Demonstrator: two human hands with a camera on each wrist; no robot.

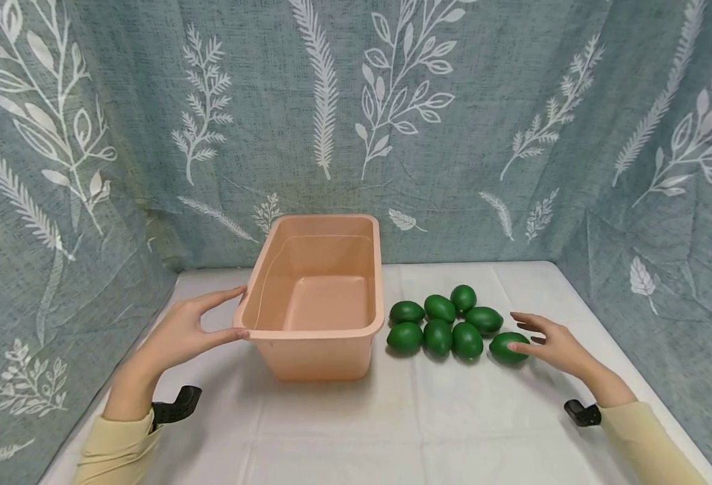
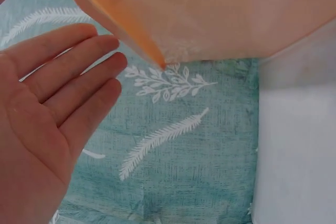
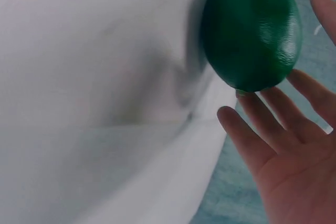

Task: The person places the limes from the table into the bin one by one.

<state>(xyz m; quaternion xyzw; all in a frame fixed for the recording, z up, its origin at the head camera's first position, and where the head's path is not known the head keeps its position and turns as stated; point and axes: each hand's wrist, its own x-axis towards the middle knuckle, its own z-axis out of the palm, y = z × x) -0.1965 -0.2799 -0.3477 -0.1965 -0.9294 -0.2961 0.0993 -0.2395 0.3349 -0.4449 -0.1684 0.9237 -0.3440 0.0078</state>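
Over a white cloth-covered worktop (image 1: 331, 438), I see the left hand (image 1: 182, 330), grip spread, at the left rim of a peach rectangular plastic tub (image 1: 325, 335); the right hand (image 1: 560, 345), grip also spread, is beside a glossy green oval fruit (image 1: 502, 343). Seven matching fruits (image 1: 437, 338) cluster between that one and the tub, before a teal leaf-patterned curtain (image 1: 483, 81).

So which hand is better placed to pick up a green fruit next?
Likely the right hand, beside the rightmost green fruit; the left hand is farther, across the peach tub.
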